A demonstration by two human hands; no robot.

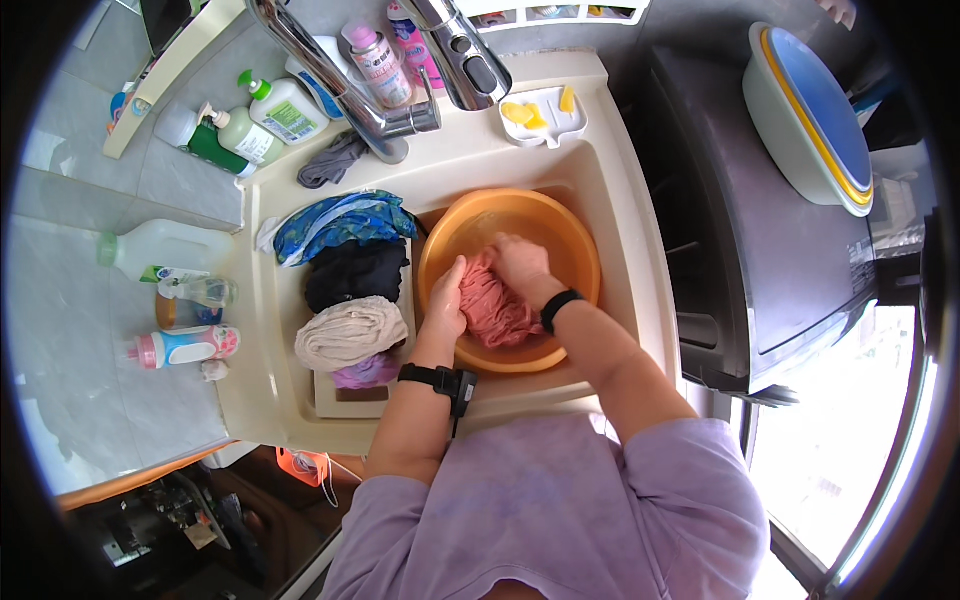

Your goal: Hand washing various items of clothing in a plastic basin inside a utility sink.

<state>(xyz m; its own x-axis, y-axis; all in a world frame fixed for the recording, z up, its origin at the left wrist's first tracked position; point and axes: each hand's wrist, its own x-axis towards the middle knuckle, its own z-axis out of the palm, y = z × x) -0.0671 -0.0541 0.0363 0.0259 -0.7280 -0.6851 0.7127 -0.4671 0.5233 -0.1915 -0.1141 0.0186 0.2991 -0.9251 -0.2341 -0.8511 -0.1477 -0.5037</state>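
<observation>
An orange plastic basin (581, 225) sits in the right part of a cream laundry sink (637, 247). Over the basin, a wet, bunched coral-pink cloth (495, 304) lies between my two hands. My left hand (448, 300) presses along its left side, fingers extended, thumb side up. The curled fingers of my right hand (519, 264) grip the cloth's upper end. Some water shows in the basin above my hands. Left of the basin, a column of rolled cloths rests on the sink's washboard: a blue patterned one (345, 225), a black one (356, 276), a beige one (351, 332) and a purple one (366, 372).
A chrome faucet (352, 97) arches over the sink's back edge. Beside it are a white soap dish (551, 124) with yellow soap pieces, a grey cloth (331, 160) and several bottles (289, 112). Stacked basins (810, 120) stand on a black appliance (757, 247) at right.
</observation>
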